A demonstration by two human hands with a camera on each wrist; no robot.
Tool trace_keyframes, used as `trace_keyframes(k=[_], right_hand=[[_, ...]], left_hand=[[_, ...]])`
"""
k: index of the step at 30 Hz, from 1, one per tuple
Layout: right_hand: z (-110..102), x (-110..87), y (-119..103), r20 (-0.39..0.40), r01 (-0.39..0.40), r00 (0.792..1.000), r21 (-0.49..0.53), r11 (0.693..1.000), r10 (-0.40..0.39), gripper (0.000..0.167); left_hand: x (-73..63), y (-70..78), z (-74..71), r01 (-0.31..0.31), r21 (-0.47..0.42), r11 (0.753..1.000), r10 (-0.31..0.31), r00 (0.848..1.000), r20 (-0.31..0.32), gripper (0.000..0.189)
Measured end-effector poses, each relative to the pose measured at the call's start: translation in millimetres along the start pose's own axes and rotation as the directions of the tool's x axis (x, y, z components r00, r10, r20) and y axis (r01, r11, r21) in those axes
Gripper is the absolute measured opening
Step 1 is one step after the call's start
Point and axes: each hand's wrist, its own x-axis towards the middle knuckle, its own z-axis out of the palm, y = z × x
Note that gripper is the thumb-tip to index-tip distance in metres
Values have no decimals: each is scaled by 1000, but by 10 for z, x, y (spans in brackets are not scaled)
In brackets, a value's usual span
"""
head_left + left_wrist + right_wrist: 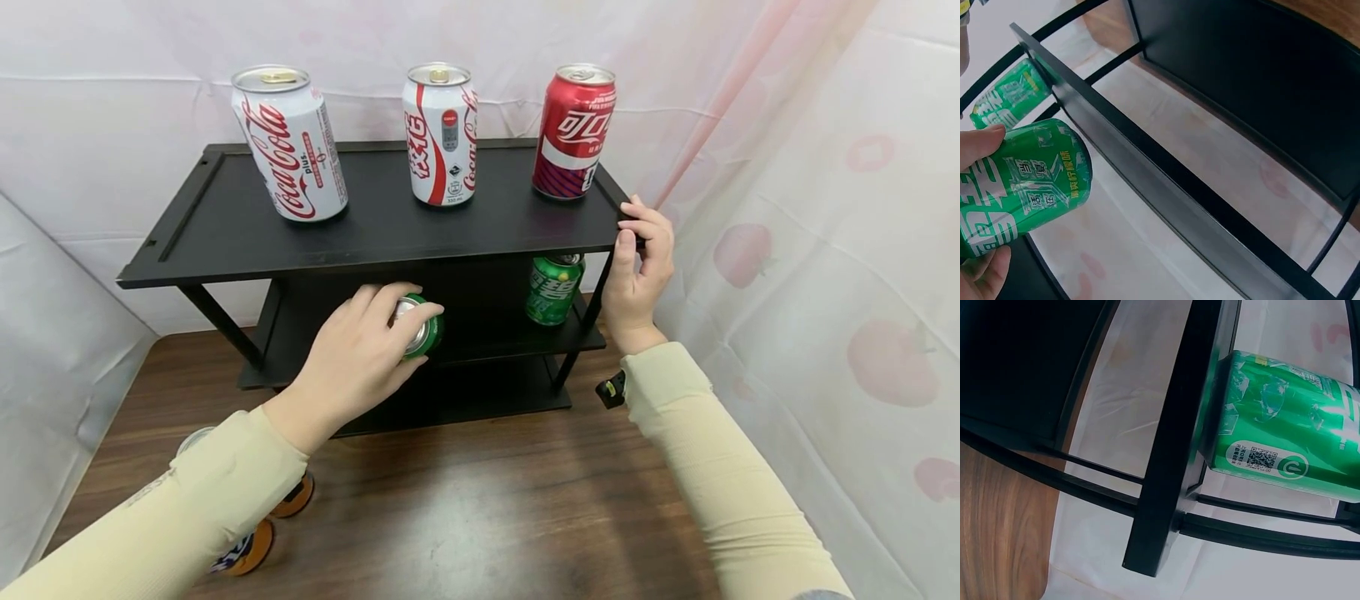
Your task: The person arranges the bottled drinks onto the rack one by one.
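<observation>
Wood-grain surface (465, 500) is shining; wrinkled fruit-print sheeting (810, 250) is hanging round a flat-boarded black shelf (375, 221). Left hand (360, 342) is clamping its fingers round a smooth cylindrical green can (1035, 181), holding it near the middle tier's (487, 333) front; right hand (641, 271) is gripping the shelf's right edge, fingers curling over.

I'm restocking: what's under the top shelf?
A green can stands on the middle shelf; the left grip holds another nearby. From above, the top shelf hides the middle shelf's rear edge.
</observation>
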Motion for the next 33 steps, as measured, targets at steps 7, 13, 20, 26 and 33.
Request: trace_keyframes(k=[7, 13, 20, 26, 33], right_hand=[[0, -15, 62, 0, 3, 1000, -12, 1000, -3, 40], [-2, -14, 50, -7, -4, 1000, -15, 1000, 4, 39], [12, 3, -23, -7, 0, 1000, -10, 1000, 0, 39], [27, 0, -38, -7, 4, 1000, -10, 1000, -4, 39], [21, -13, 27, -16, -2, 1000, -3, 1000, 2, 42]], left_hand=[[92, 4, 105, 6, 21, 1000, -6, 1000, -15, 66], [201, 1, 222, 31, 18, 999, -31, 999, -10, 64], [272, -7, 359, 58, 20, 998, -58, 998, -14, 67], [284, -9, 436, 91, 33, 995, -91, 996, 9, 67], [318, 15, 498, 116, 61, 991, -118, 992, 32, 68]])
